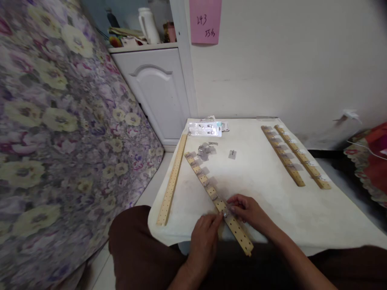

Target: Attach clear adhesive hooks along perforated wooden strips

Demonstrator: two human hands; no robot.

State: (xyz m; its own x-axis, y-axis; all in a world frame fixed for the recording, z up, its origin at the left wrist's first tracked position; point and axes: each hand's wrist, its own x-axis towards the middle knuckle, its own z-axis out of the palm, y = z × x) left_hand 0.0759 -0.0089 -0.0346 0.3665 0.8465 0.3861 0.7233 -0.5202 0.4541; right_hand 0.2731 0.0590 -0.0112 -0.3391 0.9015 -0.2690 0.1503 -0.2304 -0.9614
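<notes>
The left hand [205,237] bends its fingertips onto the perforated wooden strip [211,192], its grip impossible to tell, while the right hand [246,209] pinches a small clear piece [227,206] mostly hidden by fingers. The strip lies slantwise on the white-covered table [242,177], near end overhanging; beyond, a clear pack [204,129] holds shiny pieces too small to make out.

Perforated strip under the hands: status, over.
Left hand on the strip; right hand at its right edge, grip unclear. Strip lies diagonally, near end past the table edge. Clear hooks beside far end, away from both hands.
</notes>
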